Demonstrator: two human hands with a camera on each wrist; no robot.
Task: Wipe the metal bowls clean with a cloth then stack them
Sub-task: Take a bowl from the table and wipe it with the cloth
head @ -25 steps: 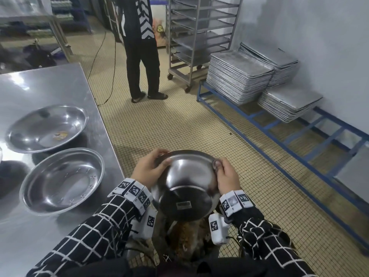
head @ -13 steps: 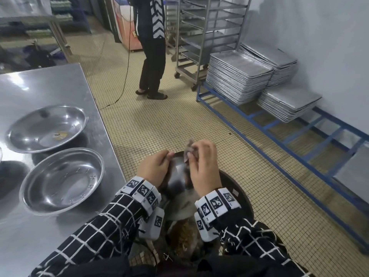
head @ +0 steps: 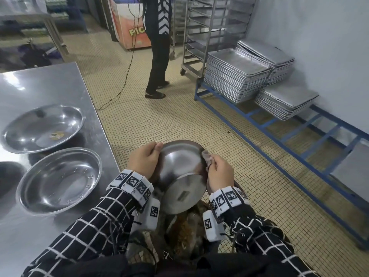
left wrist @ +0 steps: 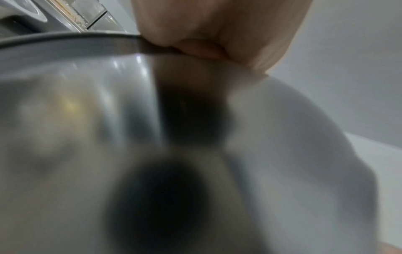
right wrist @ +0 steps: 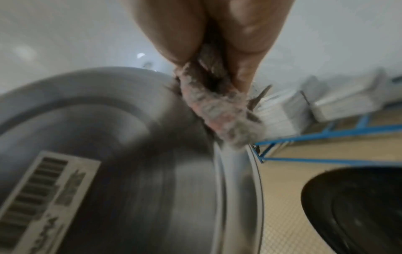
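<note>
I hold a metal bowl (head: 180,172) tilted with its flat labelled base toward me, over a dark bin. My left hand (head: 144,159) grips the bowl's left rim (left wrist: 87,37), thumb outside. My right hand (head: 218,173) pinches a greyish-pink cloth (head: 207,157) against the bowl's right rim; the right wrist view shows the fuzzy cloth (right wrist: 219,110) between the fingers, pressed on the edge beside the barcode sticker (right wrist: 45,192). Two more metal bowls, one nearer (head: 60,179) and one farther (head: 43,128), rest upright on the steel table.
The steel table (head: 40,86) runs along my left. The dark bin (right wrist: 352,209) sits below my hands. Stacked metal trays (head: 235,76) rest on a blue rack (head: 279,136) at the right wall. A person (head: 157,47) stands ahead near a wheeled rack and a cable on the floor.
My right hand has gone from the bowl's right rim, up over the bowl with the cloth, and back to the right rim. The bowl stays base toward me. The person ahead stepped right.
</note>
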